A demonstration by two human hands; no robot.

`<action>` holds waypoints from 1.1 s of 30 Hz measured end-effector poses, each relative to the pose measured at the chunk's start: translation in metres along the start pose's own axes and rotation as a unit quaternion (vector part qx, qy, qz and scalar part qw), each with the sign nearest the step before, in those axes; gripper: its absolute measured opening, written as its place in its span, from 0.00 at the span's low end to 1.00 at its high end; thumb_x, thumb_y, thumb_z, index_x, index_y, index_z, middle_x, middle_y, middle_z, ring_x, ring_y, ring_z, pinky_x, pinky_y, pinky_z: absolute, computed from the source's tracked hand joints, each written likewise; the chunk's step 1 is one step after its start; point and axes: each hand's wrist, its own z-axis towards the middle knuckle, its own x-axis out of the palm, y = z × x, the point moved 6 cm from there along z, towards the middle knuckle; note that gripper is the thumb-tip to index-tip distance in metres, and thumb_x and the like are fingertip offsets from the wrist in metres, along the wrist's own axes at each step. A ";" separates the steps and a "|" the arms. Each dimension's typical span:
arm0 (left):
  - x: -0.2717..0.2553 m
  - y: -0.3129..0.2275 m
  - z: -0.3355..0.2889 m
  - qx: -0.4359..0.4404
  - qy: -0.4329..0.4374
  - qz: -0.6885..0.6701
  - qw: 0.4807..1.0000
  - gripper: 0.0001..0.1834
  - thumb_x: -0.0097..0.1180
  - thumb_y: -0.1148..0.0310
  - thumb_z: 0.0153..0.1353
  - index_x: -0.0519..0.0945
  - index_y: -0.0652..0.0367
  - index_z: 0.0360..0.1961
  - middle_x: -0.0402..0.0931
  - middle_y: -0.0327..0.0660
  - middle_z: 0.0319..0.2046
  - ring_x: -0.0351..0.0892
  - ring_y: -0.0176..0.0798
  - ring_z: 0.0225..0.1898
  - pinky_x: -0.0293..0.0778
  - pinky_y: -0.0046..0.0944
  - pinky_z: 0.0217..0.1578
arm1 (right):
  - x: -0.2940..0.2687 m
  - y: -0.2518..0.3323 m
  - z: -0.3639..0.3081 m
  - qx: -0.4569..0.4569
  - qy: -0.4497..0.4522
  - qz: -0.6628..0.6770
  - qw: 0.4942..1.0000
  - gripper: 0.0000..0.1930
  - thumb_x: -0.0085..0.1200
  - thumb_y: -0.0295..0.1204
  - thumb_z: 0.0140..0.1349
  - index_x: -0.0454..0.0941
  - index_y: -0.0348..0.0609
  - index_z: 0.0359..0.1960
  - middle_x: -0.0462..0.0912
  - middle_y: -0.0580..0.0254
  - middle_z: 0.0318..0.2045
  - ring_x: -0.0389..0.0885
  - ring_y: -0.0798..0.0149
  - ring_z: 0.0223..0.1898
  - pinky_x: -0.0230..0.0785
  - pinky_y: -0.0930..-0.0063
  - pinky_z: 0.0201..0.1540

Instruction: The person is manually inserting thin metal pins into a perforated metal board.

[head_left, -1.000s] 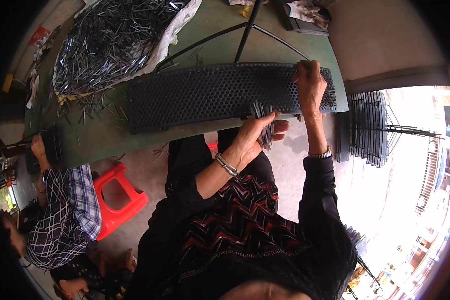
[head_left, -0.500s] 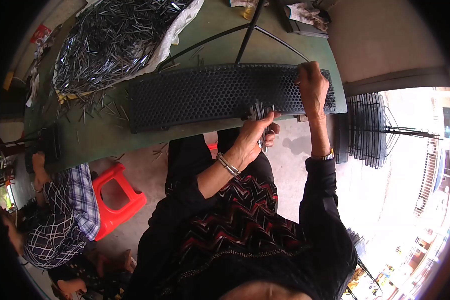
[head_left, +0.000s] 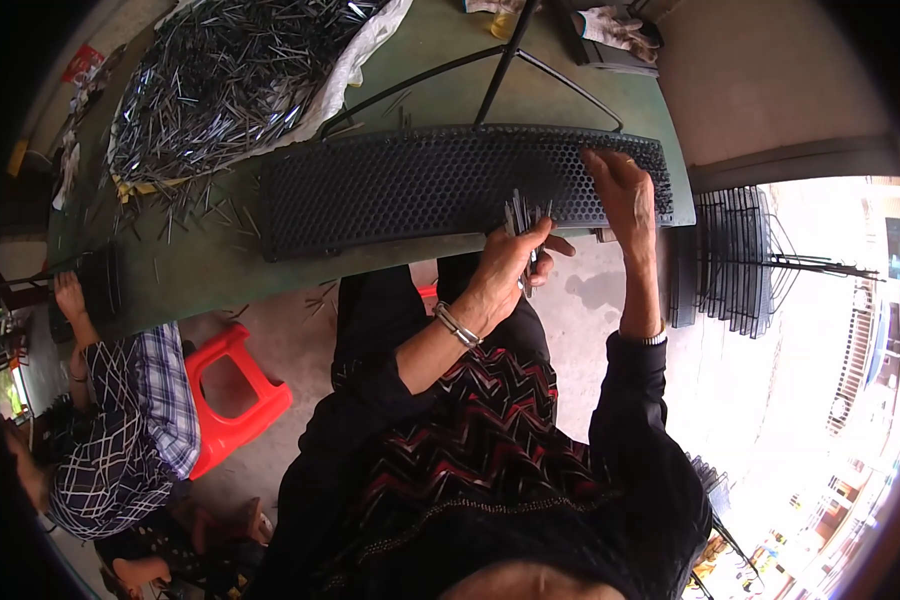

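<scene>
A long black panel full of round holes (head_left: 390, 190) lies along the near edge of the green table, with a black metal rod frame (head_left: 492, 90) rising from its far side. Below the panel's near edge, my left hand (head_left: 510, 265) is closed around a bundle of thin metal strips (head_left: 516, 212), their ends pointing up and away. My right hand (head_left: 625, 190) is over the panel's right part, fingers bent and drawn together. Whatever its fingertips may hold is too small or hidden to make out. Dark pieces (head_left: 660, 180) fill holes at the panel's right end.
A large pile of metal strips (head_left: 230, 90) lies on a white sack at the back left of the green table (head_left: 185, 290). Work gloves (head_left: 615, 28) rest at the back right. Stacked black racks (head_left: 735, 260) stand on the right; a red stool (head_left: 235, 400) and another person (head_left: 110, 430) are left.
My right hand has moved a little down and left from the panel's far edge. A finger of my left hand has stretched out to the right. The other person's hand has shifted upward.
</scene>
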 end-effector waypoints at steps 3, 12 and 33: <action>0.005 -0.006 -0.003 0.018 -0.002 0.011 1.000 0.10 0.53 0.63 0.64 0.74 0.58 0.40 0.80 0.46 0.31 0.65 0.25 0.20 0.57 0.24 0.16 | 0.016 0.010 -0.030 0.034 0.220 0.154 0.963 0.12 0.54 0.34 0.60 0.80 0.35 0.36 0.77 0.65 0.25 0.71 0.75 0.27 0.64 0.78 0.29; 0.000 -0.007 -0.004 0.027 -0.055 0.040 0.997 0.11 0.57 0.62 0.61 0.76 0.56 0.40 0.82 0.44 0.34 0.79 0.32 0.28 0.58 0.25 0.18 | 0.021 0.015 -0.034 0.017 0.262 0.178 0.948 0.09 0.53 0.30 0.58 0.78 0.34 0.32 0.78 0.64 0.27 0.73 0.73 0.29 0.64 0.79 0.32; -0.010 -0.028 0.005 0.008 -0.080 0.048 0.996 0.08 0.57 0.65 0.61 0.78 0.58 0.31 0.78 0.38 0.25 0.76 0.29 0.23 0.59 0.26 0.15 | 0.018 0.018 -0.059 0.098 0.065 0.239 0.964 0.10 0.57 0.27 0.59 0.78 0.36 0.40 0.80 0.63 0.35 0.77 0.70 0.37 0.70 0.73 0.40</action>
